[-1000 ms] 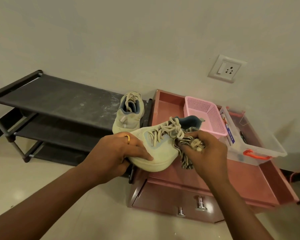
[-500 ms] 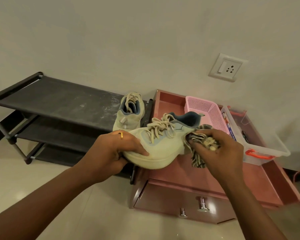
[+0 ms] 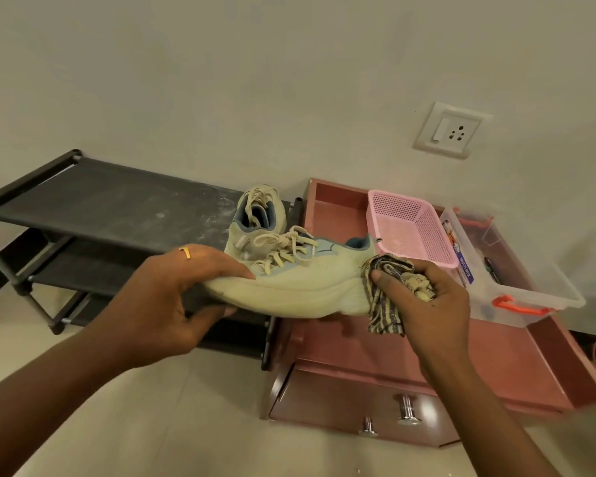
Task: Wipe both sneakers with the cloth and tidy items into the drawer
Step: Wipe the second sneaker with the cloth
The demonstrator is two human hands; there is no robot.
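Holding one sneaker (image 3: 300,287) in the air, toe to the left, above the gap between rack (image 3: 117,208) and drawer (image 3: 479,356), my left hand (image 3: 172,297) grips its toe end, fingers over the top and thumb beneath. My right hand (image 3: 427,304) is clenched round the bunched striped cloth (image 3: 384,304), which touches the sneaker's heel. The other sneaker (image 3: 255,215) sits on the rack's top shelf, at its right end, just behind the one I hold. The open drawer stands beside the rack; a pink basket (image 3: 410,228) and a clear box (image 3: 537,294) with an orange latch lie at its back. A ring (image 3: 186,252) shows on my left hand; a socket (image 3: 451,130) is on the wall above.
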